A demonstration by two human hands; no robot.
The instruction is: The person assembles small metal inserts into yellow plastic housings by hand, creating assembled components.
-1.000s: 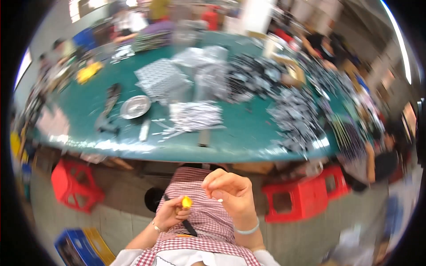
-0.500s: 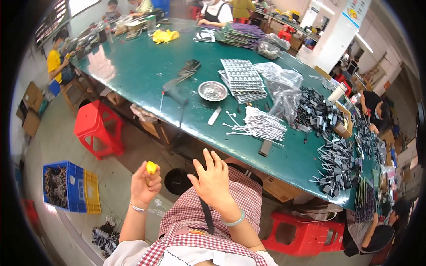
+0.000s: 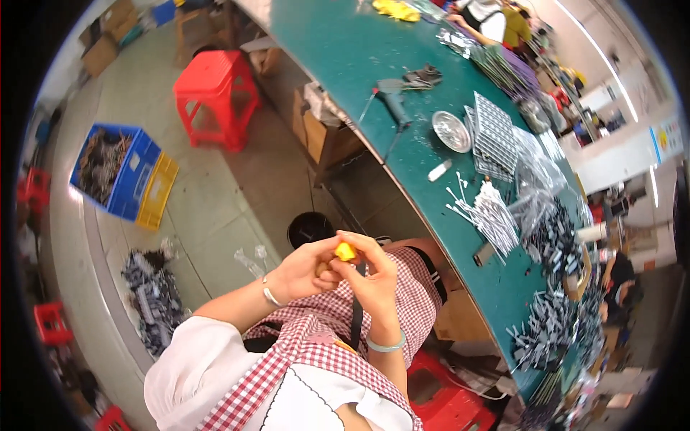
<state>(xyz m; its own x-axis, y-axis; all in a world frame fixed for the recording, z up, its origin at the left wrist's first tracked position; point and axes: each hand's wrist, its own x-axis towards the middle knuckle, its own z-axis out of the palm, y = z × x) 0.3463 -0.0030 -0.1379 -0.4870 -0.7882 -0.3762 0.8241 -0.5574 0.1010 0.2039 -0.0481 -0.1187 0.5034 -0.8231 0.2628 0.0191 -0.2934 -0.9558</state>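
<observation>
My left hand (image 3: 298,274) and my right hand (image 3: 372,279) meet above my red-checked apron. Between their fingertips is a small bright yellow piece (image 3: 346,251), too small to tell its kind. The left fingers curl around it, while the right thumb and forefinger close in from the other side. At the table's near edge, to the right of the hands, lie a heap of white stems with rounded tips (image 3: 492,215) and a short white piece (image 3: 439,170).
The green table (image 3: 323,43) carries a screwdriver-like power tool (image 3: 394,100), a round metal dish (image 3: 451,131), stacked grey trays (image 3: 494,140), a clear plastic bag (image 3: 535,176) and black parts (image 3: 550,323). Left on the floor are a red stool (image 3: 215,79) and a blue crate (image 3: 129,183).
My hands were apart, the left holding the yellow piece and the right spread open. Now they are together, right fingers closed at the piece. The view has turned toward the left.
</observation>
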